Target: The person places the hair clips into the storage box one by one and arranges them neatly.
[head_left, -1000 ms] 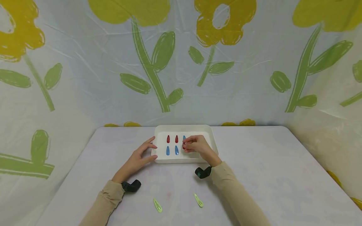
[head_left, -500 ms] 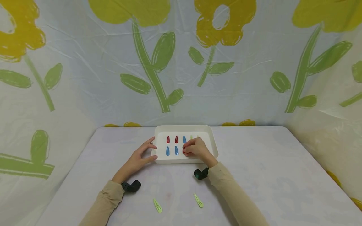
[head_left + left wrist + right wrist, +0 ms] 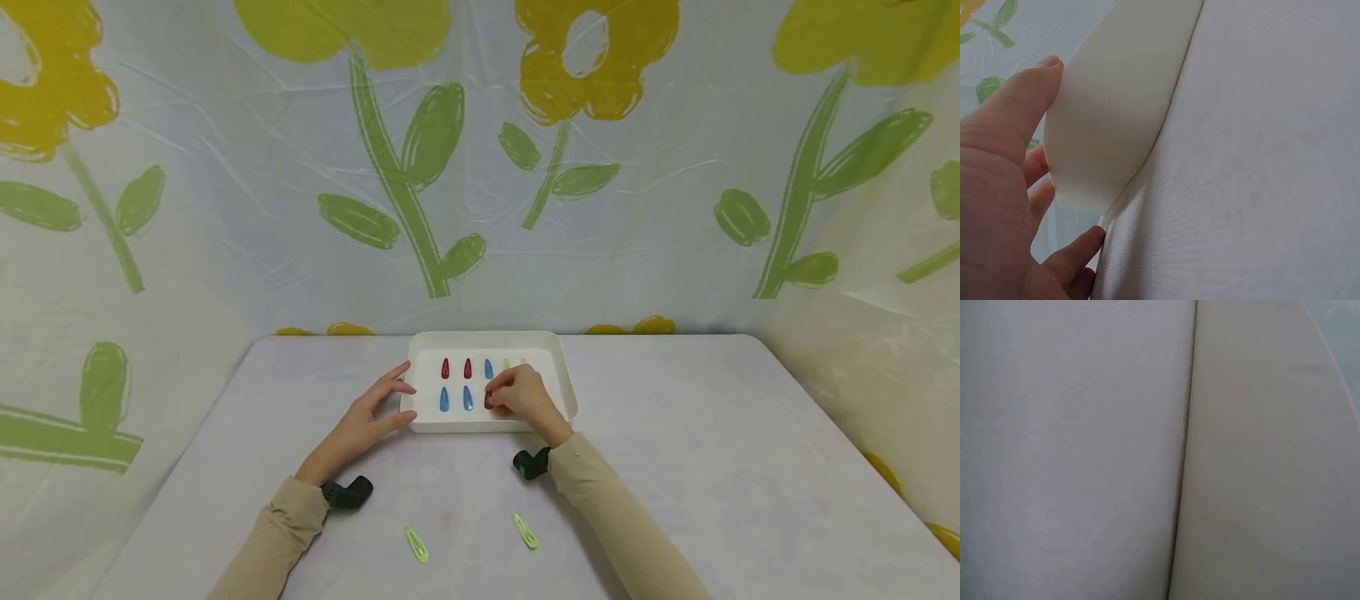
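Observation:
A white tray point(image 3: 553, 372) stands at the back of the table, with hair clips laid out in two rows. My right hand point(image 3: 528, 398) reaches over its front wall and pinches a red hair clip point(image 3: 488, 401), low over the tray floor in the front row. Left of that clip lie two blue hair clips point(image 3: 444, 400). Behind are two red clips point(image 3: 467, 368), a blue clip point(image 3: 488, 367) and pale green ones point(image 3: 506, 363), partly hidden by the hand. My left hand point(image 3: 366, 422) rests at the tray's left edge, fingers spread, thumb point(image 3: 1047, 78) against its side wall.
Two light green hair clips point(image 3: 416, 544) lie apart on the table near the front. The table point(image 3: 690, 467) has a pale cloth, and a flowered sheet point(image 3: 285, 125) hangs behind. In the right wrist view only the tray's outer wall point(image 3: 1266, 456) and cloth show.
My right hand has come slightly nearer and lower, bringing the red hair clip from over the back row's blue clip into the front row. The left hand stays put.

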{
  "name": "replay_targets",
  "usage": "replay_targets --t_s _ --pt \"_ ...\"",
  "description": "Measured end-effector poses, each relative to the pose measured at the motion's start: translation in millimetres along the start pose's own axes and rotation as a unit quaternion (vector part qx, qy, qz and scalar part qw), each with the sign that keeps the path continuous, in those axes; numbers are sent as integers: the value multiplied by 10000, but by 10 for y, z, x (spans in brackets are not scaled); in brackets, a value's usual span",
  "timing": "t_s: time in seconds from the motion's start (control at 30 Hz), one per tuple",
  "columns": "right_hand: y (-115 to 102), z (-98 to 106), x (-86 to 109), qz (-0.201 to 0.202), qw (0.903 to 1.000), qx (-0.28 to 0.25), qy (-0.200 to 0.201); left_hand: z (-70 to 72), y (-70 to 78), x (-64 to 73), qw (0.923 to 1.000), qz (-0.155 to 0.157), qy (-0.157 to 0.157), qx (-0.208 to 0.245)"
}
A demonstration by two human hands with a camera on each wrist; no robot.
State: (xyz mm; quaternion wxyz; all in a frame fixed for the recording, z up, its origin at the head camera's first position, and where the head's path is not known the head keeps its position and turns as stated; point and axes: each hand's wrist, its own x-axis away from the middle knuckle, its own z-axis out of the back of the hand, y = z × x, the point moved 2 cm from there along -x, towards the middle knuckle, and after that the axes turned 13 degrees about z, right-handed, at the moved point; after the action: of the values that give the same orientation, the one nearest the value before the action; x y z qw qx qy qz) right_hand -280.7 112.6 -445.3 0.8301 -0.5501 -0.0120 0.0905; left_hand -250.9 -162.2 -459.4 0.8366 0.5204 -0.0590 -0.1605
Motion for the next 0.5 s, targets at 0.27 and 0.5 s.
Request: replay_targets --t_s 0.27,0.5 --pt "9 8 2 -11 10000 51 8 5 -236 -99 9999 26 -14 -107" --pt "-10 24 18 -31 10000 20 -18 0 -240 -110 9999 15 0 -146"
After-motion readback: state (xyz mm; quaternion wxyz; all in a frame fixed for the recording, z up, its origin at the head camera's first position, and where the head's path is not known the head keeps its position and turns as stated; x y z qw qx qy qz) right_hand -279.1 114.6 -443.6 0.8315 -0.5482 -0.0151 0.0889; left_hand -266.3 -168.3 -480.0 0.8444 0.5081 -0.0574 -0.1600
